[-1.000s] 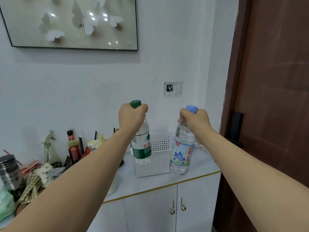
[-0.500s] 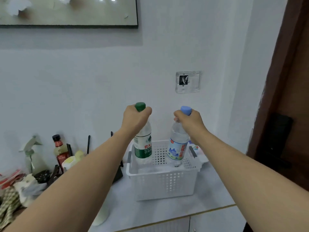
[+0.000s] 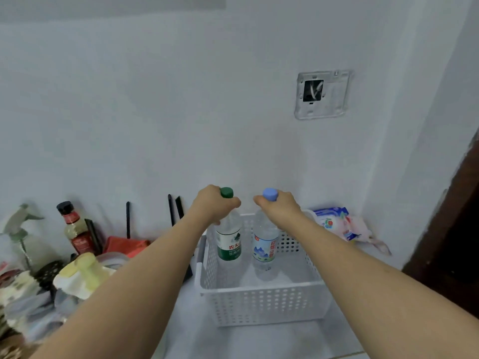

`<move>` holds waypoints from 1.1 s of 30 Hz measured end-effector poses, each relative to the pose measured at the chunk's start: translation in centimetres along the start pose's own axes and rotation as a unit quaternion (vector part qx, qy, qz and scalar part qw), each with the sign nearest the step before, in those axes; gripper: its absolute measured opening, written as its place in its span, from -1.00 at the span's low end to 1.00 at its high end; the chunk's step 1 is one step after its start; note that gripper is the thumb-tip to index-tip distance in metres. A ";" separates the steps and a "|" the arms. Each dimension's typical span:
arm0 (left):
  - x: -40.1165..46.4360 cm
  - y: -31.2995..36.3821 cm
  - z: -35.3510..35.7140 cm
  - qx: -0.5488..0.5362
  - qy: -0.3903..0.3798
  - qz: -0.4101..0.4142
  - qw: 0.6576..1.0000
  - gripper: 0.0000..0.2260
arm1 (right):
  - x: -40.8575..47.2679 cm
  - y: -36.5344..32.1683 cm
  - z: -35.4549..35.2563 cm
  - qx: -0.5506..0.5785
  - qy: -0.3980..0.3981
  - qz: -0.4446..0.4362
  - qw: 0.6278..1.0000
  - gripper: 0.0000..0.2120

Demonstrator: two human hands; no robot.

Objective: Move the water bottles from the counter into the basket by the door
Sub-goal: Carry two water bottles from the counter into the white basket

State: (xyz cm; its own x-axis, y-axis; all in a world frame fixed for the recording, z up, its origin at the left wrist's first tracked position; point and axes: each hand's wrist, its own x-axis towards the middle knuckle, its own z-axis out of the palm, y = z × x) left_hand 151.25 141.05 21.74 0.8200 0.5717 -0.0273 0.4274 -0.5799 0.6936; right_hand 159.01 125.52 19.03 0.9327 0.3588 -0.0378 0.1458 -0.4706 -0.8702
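A white perforated basket (image 3: 261, 304) stands on the counter near the dark door. Inside it, upright and side by side, are a green-capped water bottle (image 3: 229, 244) with a green label and a blue-capped water bottle (image 3: 265, 248) with a blue and white label. My left hand (image 3: 213, 206) grips the neck of the green-capped bottle just under the cap. My right hand (image 3: 278, 207) grips the neck of the blue-capped bottle. Both bottles reach down to about the basket floor; whether they rest on it I cannot tell.
Clutter fills the counter on the left: a sauce bottle (image 3: 75, 229), a spray bottle (image 3: 19, 229), a red packet (image 3: 124, 246) and a yellow-topped item (image 3: 83, 270). A wipes pack (image 3: 337, 224) lies right of the basket. The dark door (image 3: 451, 242) stands at right.
Both hands have lowered the two bottles from above the basket down into it. My view has come closer and tilted down.
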 end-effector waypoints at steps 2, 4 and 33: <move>0.8 -0.7 0.3 0.010 -0.008 -0.006 1.000 -0.74 | 0.8 0.5 0.6 0.026 -0.025 0.017 0.999 -0.68; 1.4 -1.4 0.7 0.020 -0.017 -0.009 1.000 -0.75 | 1.3 1.0 1.2 0.046 -0.056 0.025 0.997 -0.65; 3.4 -4.8 2.0 0.014 -0.077 -0.060 0.995 -0.75 | 3.3 2.3 5.4 -0.035 -0.090 -0.062 0.993 -0.64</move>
State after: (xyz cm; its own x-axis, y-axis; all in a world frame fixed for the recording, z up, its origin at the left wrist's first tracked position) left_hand 152.74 144.63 16.89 0.8100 0.5436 -0.2198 0.5346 -0.5305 0.6579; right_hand 160.60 129.94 14.20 0.8331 0.5526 -0.0247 0.2848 -0.4667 -0.8373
